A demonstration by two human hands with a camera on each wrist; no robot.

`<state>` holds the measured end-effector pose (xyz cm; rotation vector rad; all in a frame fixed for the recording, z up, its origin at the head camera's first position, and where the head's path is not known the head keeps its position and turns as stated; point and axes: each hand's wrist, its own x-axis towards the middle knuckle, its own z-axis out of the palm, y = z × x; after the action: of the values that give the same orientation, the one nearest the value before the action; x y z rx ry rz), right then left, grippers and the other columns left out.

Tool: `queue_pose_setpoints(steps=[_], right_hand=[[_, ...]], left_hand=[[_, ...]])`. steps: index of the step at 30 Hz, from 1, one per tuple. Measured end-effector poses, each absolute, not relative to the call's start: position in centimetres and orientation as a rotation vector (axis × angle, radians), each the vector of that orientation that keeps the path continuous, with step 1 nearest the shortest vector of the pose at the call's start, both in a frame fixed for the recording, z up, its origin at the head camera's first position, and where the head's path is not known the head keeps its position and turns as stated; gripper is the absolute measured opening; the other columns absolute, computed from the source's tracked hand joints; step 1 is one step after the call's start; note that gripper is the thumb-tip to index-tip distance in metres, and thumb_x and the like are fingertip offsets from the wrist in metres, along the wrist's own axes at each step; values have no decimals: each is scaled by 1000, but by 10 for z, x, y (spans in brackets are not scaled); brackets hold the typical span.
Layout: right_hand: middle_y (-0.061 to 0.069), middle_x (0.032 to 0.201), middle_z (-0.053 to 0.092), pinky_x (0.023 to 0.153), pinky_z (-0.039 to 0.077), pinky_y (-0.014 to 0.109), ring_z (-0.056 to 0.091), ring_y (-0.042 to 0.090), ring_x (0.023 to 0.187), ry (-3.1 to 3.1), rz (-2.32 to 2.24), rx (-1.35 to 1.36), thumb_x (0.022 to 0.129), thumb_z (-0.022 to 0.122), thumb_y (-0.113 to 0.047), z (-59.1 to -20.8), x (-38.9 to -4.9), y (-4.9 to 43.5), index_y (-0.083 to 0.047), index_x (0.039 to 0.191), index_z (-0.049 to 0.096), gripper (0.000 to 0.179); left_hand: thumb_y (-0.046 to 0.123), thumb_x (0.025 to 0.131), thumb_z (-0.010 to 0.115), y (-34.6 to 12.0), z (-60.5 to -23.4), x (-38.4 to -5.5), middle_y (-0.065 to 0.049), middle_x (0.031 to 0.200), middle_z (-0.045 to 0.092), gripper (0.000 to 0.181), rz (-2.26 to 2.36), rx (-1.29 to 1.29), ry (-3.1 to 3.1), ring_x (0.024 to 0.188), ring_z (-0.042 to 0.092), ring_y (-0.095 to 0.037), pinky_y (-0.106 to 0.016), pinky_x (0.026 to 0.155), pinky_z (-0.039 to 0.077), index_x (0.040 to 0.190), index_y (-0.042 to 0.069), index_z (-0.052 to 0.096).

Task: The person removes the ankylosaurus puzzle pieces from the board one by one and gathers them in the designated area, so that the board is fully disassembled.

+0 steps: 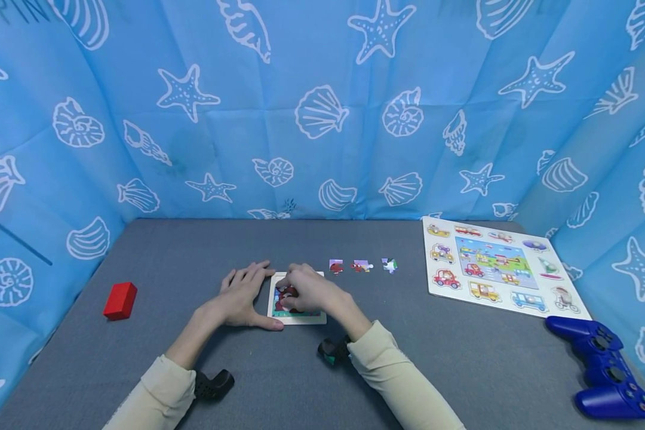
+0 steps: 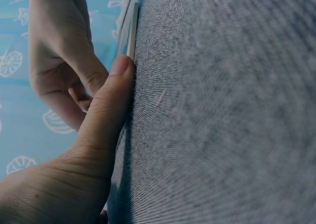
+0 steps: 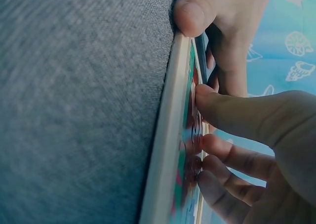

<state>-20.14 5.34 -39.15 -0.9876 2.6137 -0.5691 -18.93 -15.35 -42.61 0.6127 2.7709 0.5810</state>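
A small jigsaw puzzle in a pale wooden frame [image 1: 305, 320] lies on the grey table, with a reddish-brown figure on a green and blue ground. My left hand [image 1: 240, 298] braces its left side, thumb [image 2: 106, 103] straight at the near corner and fingers spread towards the far corner. My right hand [image 1: 313, 289] is bent over the picture with its thumb and fingertips [image 3: 207, 142] down on a jigsaw piece at the surface. The piece is mostly hidden under the fingers. Beyond the frame lie three loose jigsaw pieces [image 1: 335, 266] in a row.
A red block [image 1: 120, 301] stands at the left. On the right lie a white vehicle puzzle board [image 1: 435, 239] and a blue game controller [image 1: 602, 367]. Blue shell-print curtains [image 1: 322, 161] hang behind and on both sides. Dark wrist devices [image 1: 214, 385] sit by both cuffs.
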Motion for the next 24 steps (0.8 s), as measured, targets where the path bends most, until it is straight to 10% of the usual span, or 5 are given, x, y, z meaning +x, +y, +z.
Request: queue_pose_setpoints(steps=[24], right_hand=[[7,110,63,78,46,28,51,15,90,2631,-608,-945,97,72,-19,-394,-200,53,-11,129,69,32]], left_hand=[[74,69,80,-153,-424,-188,-15,171,19,119,584,599,2761,157,15,-47,-75,121,8,159,14,31]])
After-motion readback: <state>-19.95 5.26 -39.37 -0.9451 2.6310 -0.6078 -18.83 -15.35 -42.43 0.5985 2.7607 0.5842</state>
